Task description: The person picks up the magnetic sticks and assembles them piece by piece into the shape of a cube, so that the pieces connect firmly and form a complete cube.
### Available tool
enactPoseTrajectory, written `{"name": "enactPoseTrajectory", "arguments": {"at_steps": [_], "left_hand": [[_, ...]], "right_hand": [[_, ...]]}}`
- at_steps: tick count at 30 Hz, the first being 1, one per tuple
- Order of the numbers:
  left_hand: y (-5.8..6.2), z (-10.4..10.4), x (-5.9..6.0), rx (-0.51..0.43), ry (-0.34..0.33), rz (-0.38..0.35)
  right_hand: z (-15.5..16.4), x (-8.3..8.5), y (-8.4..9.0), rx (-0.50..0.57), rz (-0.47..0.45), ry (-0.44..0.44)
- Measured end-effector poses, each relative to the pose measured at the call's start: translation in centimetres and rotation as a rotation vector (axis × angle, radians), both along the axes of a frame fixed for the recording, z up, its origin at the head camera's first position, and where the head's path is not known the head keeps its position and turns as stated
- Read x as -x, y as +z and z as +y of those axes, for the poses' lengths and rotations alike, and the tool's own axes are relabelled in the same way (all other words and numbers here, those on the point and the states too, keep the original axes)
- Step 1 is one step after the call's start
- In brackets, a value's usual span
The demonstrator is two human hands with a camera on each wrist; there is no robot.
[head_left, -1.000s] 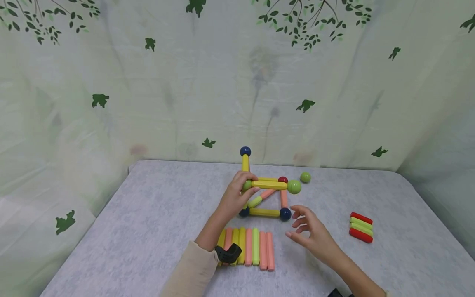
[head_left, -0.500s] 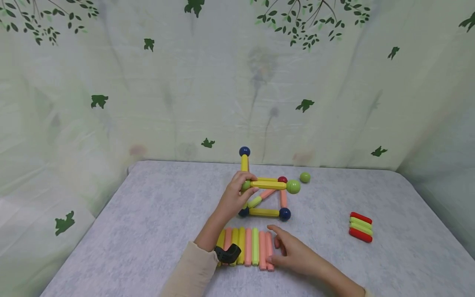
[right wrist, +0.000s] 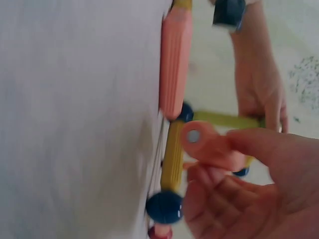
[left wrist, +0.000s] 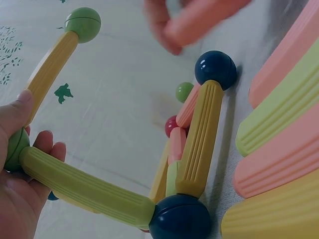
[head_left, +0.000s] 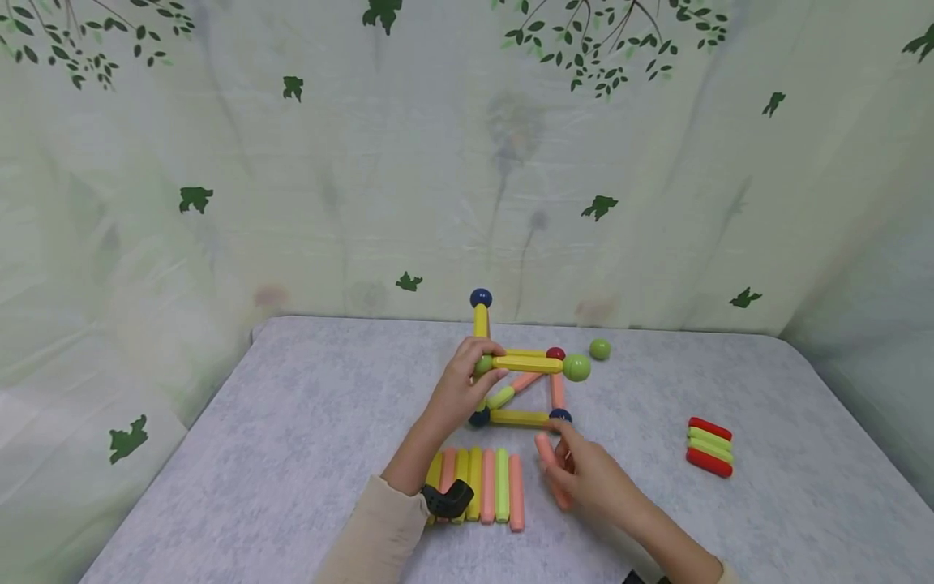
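Note:
My left hand [head_left: 461, 385] grips a green ball [head_left: 483, 365] at an upper corner of a ball-and-stick frame. From that ball a yellow stick [head_left: 529, 364] reaches right to another green ball [head_left: 576, 367]. A light-green stick [left wrist: 89, 186] runs down to a blue ball [left wrist: 180, 219], as the left wrist view shows. Between thumb and fingers, my right hand [head_left: 594, 478] pinches a pink stick [head_left: 546, 450], raised near the frame's front right blue ball [head_left: 560, 416]. A round metallic spot shows on its end in the right wrist view. My left hand hides part of the frame.
A row of pink, yellow and light-green sticks [head_left: 502, 487] lies in front of the frame, partly behind my left wrist. One loose green ball [head_left: 600, 349] sits at the back. Shorter red and light-green sticks [head_left: 709, 448] lie to the right. A printed curtain [head_left: 438, 162] hangs behind the table.
My right hand has come from beside the frame down to the row, taken the rightmost pink stick and lifted it away to the right. The left hand keeps its place.

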State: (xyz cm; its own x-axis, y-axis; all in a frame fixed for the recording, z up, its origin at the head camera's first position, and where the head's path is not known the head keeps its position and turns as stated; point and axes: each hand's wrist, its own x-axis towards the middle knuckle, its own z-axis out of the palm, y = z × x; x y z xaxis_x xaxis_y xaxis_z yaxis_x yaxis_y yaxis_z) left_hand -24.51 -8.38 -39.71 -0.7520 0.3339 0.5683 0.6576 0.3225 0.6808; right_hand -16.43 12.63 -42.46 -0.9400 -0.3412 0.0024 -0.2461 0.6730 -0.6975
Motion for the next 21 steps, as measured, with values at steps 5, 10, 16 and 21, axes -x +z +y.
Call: {"name": "enactPoseTrajectory", "arguments": {"at_steps": [5,10,16,21], "left_hand": [[0.1,0.0,0.0,-0.004,-0.003,-0.007],[0.1,0.0,-0.1,-0.001,-0.003,-0.009],[0.9,0.1,-0.7,-0.02,0.0,-0.024],[2.5,0.3,-2.1,-0.022,0.007,-0.041]], "right_hand": [[1.2,1.5,0.7,0.079,0.114,-0.162],[2.1,2.4,1.1,0.117,0.198,-0.209],[2.4,3.3,1.3,0.168,0.237,-0.228],[2.3,4.0,1.1,0.214,0.217,-0.232]]}}
